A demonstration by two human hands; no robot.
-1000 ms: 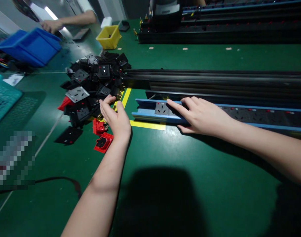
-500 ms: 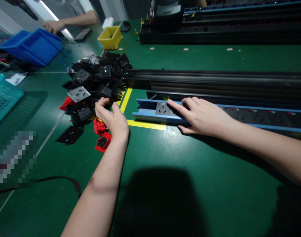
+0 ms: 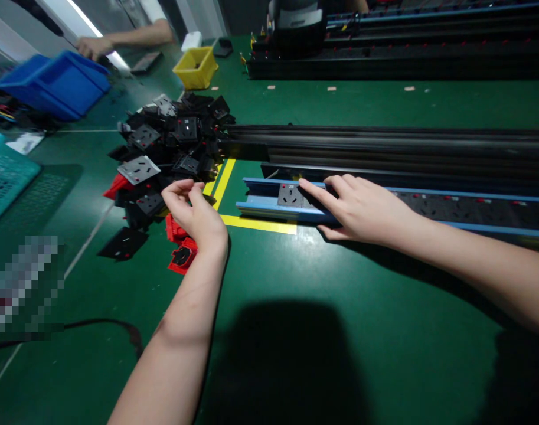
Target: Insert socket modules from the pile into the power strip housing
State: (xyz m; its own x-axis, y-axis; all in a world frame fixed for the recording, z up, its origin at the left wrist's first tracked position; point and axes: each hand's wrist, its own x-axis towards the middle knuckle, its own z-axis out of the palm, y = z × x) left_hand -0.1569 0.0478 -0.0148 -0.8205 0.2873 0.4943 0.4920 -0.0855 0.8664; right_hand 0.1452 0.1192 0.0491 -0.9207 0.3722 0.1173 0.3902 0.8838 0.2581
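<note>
My left hand (image 3: 193,211) is at the right edge of a heap of black socket modules (image 3: 147,139), its fingers curled together on something dark and small that I cannot make out. Two red socket pieces (image 3: 183,255) lie beside its wrist. My right hand (image 3: 355,206) rests open, palm down, across a blue channel rail (image 3: 261,200), its index fingertip at a black socket module (image 3: 289,195) near the rail's left end. More modules (image 3: 457,208) sit in a row inside the rail, right of that hand.
Long black rails (image 3: 384,141) lie behind the blue one. A blue bin (image 3: 59,85), with another person's hand (image 3: 94,47) over it, a yellow bin (image 3: 196,66) and a teal basket (image 3: 7,171) stand at the left. Yellow tape (image 3: 260,224) marks the green table.
My left hand has shifted slightly left and its fingers have drawn together at the heap. My right hand stays on the rail.
</note>
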